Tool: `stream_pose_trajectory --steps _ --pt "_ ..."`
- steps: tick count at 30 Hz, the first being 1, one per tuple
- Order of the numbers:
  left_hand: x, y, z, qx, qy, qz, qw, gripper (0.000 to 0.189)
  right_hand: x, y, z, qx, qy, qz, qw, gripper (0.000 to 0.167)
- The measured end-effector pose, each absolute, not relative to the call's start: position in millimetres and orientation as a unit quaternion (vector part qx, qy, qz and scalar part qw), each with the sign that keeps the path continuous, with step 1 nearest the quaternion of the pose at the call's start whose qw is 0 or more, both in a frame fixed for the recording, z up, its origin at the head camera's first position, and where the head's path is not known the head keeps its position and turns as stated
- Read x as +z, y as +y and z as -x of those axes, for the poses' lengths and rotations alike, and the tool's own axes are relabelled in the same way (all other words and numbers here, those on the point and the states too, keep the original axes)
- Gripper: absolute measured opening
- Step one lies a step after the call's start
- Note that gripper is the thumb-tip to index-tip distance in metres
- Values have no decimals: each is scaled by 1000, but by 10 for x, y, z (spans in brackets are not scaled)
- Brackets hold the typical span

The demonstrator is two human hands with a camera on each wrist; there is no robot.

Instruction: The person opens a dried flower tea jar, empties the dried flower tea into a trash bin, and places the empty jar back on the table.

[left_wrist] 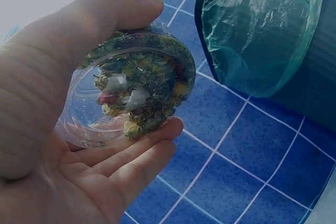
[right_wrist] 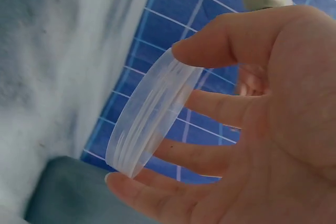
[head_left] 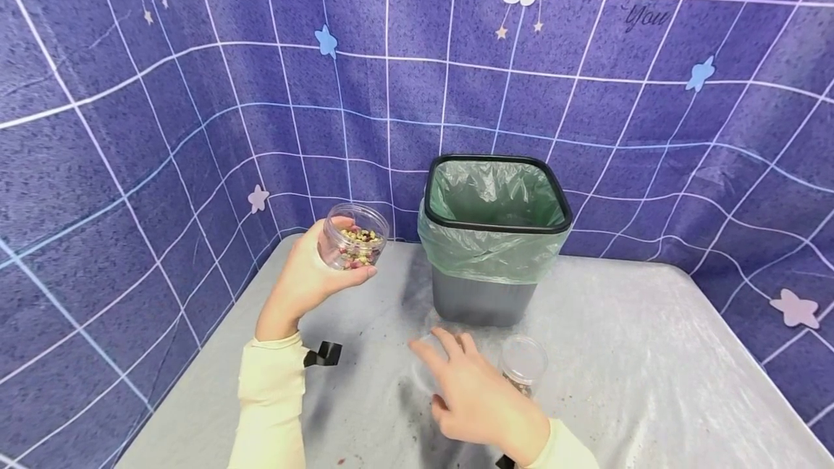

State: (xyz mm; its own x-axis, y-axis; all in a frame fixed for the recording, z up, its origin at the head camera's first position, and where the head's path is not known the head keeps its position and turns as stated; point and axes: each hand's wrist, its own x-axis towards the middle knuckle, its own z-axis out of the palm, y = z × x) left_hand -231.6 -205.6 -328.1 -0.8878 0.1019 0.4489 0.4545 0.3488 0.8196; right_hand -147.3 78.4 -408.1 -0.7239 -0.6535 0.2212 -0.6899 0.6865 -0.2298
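My left hand (head_left: 311,277) grips a clear plastic jar (head_left: 332,248) that has no lid on and is raised above the table, left of the bin. Dried flower buds and petals (head_left: 361,237) in yellow and red fill part of it; the left wrist view shows the jar (left_wrist: 84,124) tilted between thumb and fingers. Low over the table, my right hand (head_left: 478,396) pinches a clear screw lid (right_wrist: 149,114) by its rim between thumb and fingertips. Most of that lid is faint in the head view. Beside the right hand stands a second small jar with a clear lid (head_left: 523,359), partly hidden by the hand.
A grey bin (head_left: 482,302) with a black rim and a green bag (head_left: 489,255) stands at the back of the table. Small crumbs dot the grey tabletop cloth (head_left: 625,353). A purple patterned curtain (head_left: 365,100) encloses the back and sides.
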Motion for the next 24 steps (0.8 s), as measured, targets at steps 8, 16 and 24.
stream_pose_trajectory --steps 8,16,24 --pt "-3271 -2049 2332 -520 -820 170 168 80 -4300 708 1543 136 -927 -348 1 73" --pt "-3264 -2036 2317 -521 -822 165 162 80 -4480 661 1603 113 -938 -325 -33 74" --pt "-3280 -2039 2323 -514 -826 164 162 80 -4530 643 1638 98 -944 -308 -59 74"
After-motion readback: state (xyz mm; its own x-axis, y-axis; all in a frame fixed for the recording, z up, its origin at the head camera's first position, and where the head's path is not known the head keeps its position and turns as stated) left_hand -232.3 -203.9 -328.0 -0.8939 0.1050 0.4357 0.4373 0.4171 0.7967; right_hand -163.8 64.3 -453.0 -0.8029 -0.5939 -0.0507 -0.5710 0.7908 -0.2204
